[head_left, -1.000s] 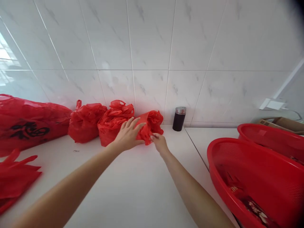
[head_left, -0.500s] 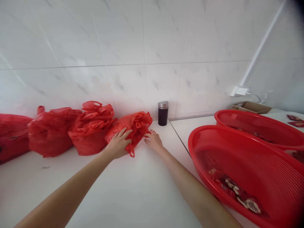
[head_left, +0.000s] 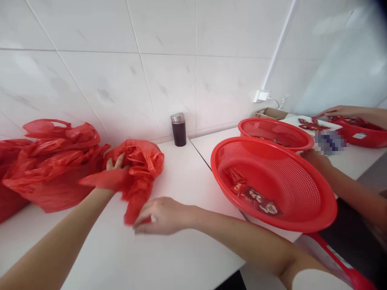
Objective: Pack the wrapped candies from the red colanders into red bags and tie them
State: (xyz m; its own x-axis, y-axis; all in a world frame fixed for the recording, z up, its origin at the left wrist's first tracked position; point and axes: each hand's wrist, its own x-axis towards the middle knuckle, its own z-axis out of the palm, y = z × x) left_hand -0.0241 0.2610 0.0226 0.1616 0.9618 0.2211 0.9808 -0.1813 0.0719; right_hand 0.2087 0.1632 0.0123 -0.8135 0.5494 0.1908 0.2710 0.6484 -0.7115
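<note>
A crumpled red plastic bag [head_left: 148,155] lies on the white table against the tiled wall. My left hand [head_left: 116,163] is at its left side, with a loose flap of the bag across the wrist. Two fingers show there, stretched and apart; the rest are hidden by red plastic. Nearer to me, my right hand [head_left: 161,215] pinches the bag's hanging end between closed fingers and thumb, pulling it towards the front. Fuller red plastic bags [head_left: 57,169] stand just left of my left hand.
Behind the bag stands a dark jar with a silver lid [head_left: 179,131]. At right are a large red basket [head_left: 298,191] holding dark red packets [head_left: 256,199], and a second red basket [head_left: 279,133]. Other people's arms [head_left: 347,187] reach in from the right. A cardboard box [head_left: 270,113] sits by the wall.
The view has swung right and closer. My right hand moved from the bag's right side to its near end, now drawn out. My left hand has slipped under a flap of the bag.
</note>
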